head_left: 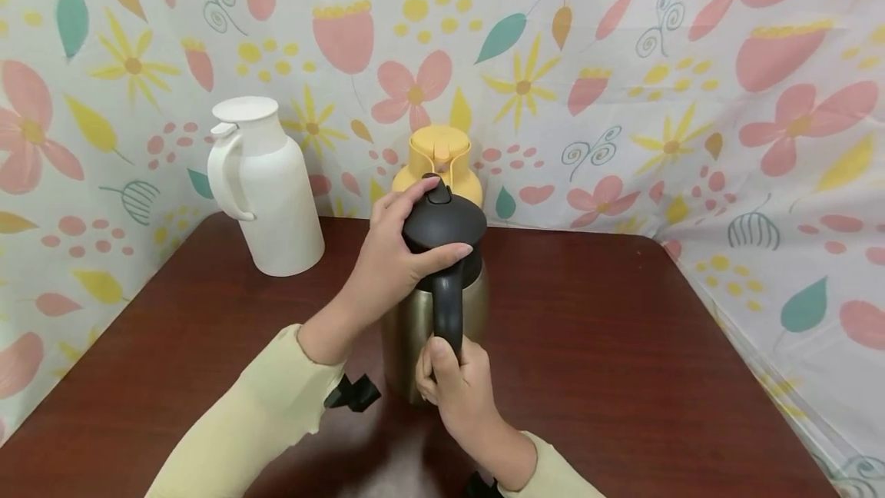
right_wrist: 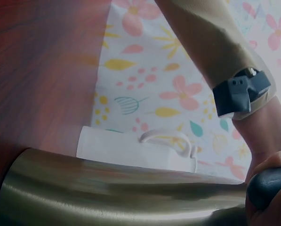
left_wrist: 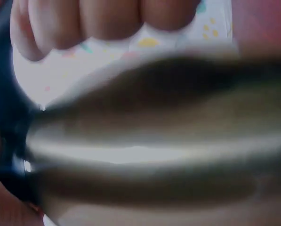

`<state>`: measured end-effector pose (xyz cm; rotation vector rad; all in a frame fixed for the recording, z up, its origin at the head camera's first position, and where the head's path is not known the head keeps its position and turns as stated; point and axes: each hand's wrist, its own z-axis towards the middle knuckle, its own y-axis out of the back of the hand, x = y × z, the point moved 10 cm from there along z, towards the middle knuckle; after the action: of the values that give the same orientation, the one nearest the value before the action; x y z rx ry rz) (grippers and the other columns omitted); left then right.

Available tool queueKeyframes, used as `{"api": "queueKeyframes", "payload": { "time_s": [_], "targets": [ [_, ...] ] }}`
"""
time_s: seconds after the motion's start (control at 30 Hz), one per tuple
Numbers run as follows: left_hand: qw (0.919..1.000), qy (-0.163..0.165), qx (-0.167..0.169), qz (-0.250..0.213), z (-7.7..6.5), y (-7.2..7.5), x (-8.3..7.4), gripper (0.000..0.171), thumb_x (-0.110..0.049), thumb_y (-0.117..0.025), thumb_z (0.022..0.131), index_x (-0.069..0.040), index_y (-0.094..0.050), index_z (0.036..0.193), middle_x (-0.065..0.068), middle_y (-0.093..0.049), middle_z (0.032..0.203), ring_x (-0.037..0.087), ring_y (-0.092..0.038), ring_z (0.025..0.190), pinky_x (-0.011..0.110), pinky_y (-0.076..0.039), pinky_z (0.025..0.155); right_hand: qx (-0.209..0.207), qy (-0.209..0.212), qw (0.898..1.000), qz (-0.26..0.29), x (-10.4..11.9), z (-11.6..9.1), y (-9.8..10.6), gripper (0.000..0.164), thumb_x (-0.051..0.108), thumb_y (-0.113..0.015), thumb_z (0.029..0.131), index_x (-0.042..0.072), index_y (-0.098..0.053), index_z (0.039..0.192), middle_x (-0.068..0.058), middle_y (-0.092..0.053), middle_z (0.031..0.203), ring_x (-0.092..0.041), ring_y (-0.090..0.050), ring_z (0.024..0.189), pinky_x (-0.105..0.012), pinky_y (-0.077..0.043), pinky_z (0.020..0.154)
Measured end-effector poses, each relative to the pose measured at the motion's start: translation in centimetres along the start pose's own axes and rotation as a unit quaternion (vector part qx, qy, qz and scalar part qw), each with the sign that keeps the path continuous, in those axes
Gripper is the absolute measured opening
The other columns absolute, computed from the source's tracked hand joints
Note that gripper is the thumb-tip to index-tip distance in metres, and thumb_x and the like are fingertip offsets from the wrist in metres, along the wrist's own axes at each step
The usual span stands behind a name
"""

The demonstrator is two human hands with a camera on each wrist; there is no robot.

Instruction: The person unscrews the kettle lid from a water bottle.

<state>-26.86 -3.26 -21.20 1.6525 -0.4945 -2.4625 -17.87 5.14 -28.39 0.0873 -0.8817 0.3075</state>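
A bronze-coloured metal thermos jug (head_left: 408, 336) with a black lid and handle stands in front of me on the table. My left hand (head_left: 394, 252) grips the domed black lid (head_left: 442, 225), thumb across its near side and fingers over its left and top. Lower down, my right hand (head_left: 459, 386) is wrapped round the lower part of the black handle (head_left: 448, 306). Blurred metal of the jug (left_wrist: 154, 146) fills most of the left wrist view. In the right wrist view the shiny jug body (right_wrist: 112, 193) lies along the bottom.
A white jug (head_left: 283, 206) with a loop handle stands at the back left of the dark red-brown table (head_left: 588, 344). Directly behind the metal jug is a yellow-topped jug (head_left: 439, 148), mostly hidden. A flower-printed cloth (head_left: 608, 121) hangs round the table.
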Motion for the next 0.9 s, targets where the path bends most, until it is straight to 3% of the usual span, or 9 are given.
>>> {"api": "queueKeyframes", "payload": {
  "time_s": [0.1,0.17,0.3,0.37,0.43,0.53,0.67,0.8,0.9],
  "targets": [
    [0.9999,0.011,0.008,-0.001,-0.2,-0.1,0.3,0.088,-0.032,-0.084,0.082,-0.028,-0.04,0.158,0.005,-0.042,0.155,0.022,-0.031,0.144,0.049,-0.046,0.108,0.0,-0.012,1.0,0.005,-0.4,-0.2,0.1,0.057,0.028,-0.042,0.112,0.0,-0.038,0.062,-0.014,-0.029,0.043,-0.009,-0.029,0.037,-0.017,-0.031,0.037],
    [0.9992,0.007,0.036,-0.017,0.0,-0.1,0.7,0.098,-0.046,-0.084,0.079,-0.028,-0.032,0.161,0.005,-0.041,0.159,0.024,-0.034,0.148,0.052,-0.041,0.114,0.002,-0.017,1.0,0.007,-0.7,-0.3,0.1,0.058,0.029,-0.041,0.112,0.0,-0.038,0.062,-0.015,-0.029,0.043,-0.009,-0.029,0.037,-0.017,-0.031,0.037],
    [0.9917,0.014,0.106,-0.071,1.0,0.5,2.0,0.136,-0.083,-0.08,0.059,-0.027,-0.016,0.165,0.01,-0.035,0.165,0.037,-0.04,0.148,0.057,-0.035,0.119,0.006,-0.024,1.0,0.016,-1.0,-0.5,0.0,0.06,0.032,-0.042,0.112,0.0,-0.038,0.061,-0.017,-0.03,0.043,-0.01,-0.03,0.038,-0.018,-0.032,0.037],
    [0.9833,0.007,0.145,-0.11,2.0,0.8,2.6,0.147,-0.088,-0.078,0.052,-0.022,-0.013,0.166,0.016,-0.03,0.167,0.041,-0.036,0.15,0.056,-0.034,0.12,0.009,-0.026,0.999,0.019,-1.0,-0.4,-0.1,0.06,0.033,-0.043,0.111,-0.001,-0.038,0.061,-0.017,-0.03,0.044,-0.009,-0.031,0.039,-0.018,-0.032,0.037],
    [0.9699,-0.012,0.194,-0.146,3.1,0.8,3.0,0.148,-0.083,-0.08,0.056,-0.013,-0.011,0.166,0.021,-0.026,0.167,0.04,-0.032,0.152,0.048,-0.037,0.118,0.012,-0.028,0.999,0.025,-1.0,-0.4,-0.1,0.06,0.033,-0.044,0.111,-0.002,-0.038,0.062,-0.018,-0.03,0.044,-0.008,-0.032,0.04,-0.018,-0.032,0.037],
    [0.9329,-0.049,0.295,-0.201,4.2,-0.2,3.1,0.144,-0.071,-0.085,0.064,-0.003,-0.007,0.164,0.026,-0.02,0.167,0.027,-0.032,0.153,0.034,-0.041,0.115,0.018,-0.031,0.999,0.031,-0.9,-0.3,-0.1,0.059,0.032,-0.044,0.111,-0.003,-0.038,0.063,-0.019,-0.029,0.045,-0.007,-0.032,0.041,-0.018,-0.032,0.038],
    [0.8874,-0.088,0.388,-0.232,4.6,-1.7,2.5,0.128,-0.062,-0.086,0.07,-0.012,-0.016,0.164,0.02,-0.025,0.165,0.012,-0.047,0.142,0.027,-0.047,0.111,0.029,-0.027,0.998,0.04,-0.7,-0.3,-0.2,0.059,0.031,-0.044,0.111,-0.002,-0.038,0.063,-0.017,-0.029,0.045,-0.013,-0.03,0.039,-0.018,-0.031,0.038],
    [0.8793,-0.109,0.398,-0.238,4.6,-2.2,1.7,0.101,-0.059,-0.088,0.071,-0.034,-0.036,0.153,0.005,-0.04,0.156,0.008,-0.052,0.135,0.027,-0.049,0.108,0.035,-0.017,0.998,0.051,-0.5,-0.3,-0.3,0.058,0.029,-0.044,0.111,-0.001,-0.037,0.063,-0.016,-0.028,0.044,-0.015,-0.028,0.038,-0.018,-0.031,0.037],
    [0.8882,-0.107,0.378,-0.239,4.6,-2.2,1.4,0.099,-0.057,-0.09,0.069,-0.028,-0.039,0.148,-0.006,-0.049,0.145,0.007,-0.055,0.131,0.025,-0.05,0.106,0.035,-0.015,0.998,0.055,-0.4,-0.4,-0.2,0.057,0.028,-0.044,0.111,-0.002,-0.037,0.064,-0.017,-0.027,0.044,-0.012,-0.029,0.039,-0.018,-0.03,0.037]
  ]
}}
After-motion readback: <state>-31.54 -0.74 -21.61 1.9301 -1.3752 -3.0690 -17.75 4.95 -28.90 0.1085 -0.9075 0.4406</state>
